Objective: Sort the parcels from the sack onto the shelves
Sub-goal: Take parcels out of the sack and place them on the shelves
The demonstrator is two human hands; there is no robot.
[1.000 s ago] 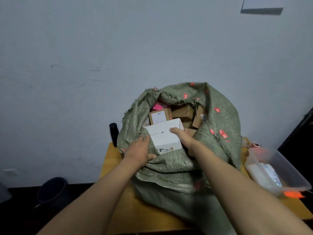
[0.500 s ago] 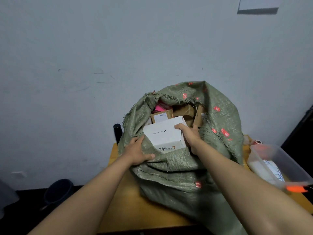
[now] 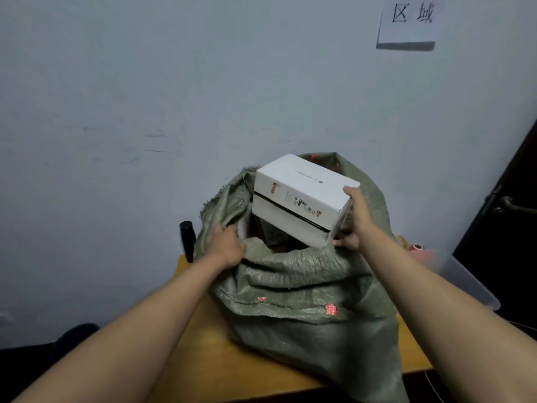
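The right hand (image 3: pixel 356 221) grips the right end of a white box (image 3: pixel 302 199), holding it tilted above the mouth of the green sack (image 3: pixel 305 301). The left hand (image 3: pixel 228 245) clutches the sack's left rim. The sack sits on a wooden table (image 3: pixel 209 359).

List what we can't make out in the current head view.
- Parcels left in the sack: mostly hidden by the white box and the sack's rim.
- Print on the white box: too small to read.
- Plastic bin: blurred, contents unclear.
- Shelves: out of frame.
- Left hand: fingers buried in the sack's cloth.
- Dark bottle: partly behind the sack.
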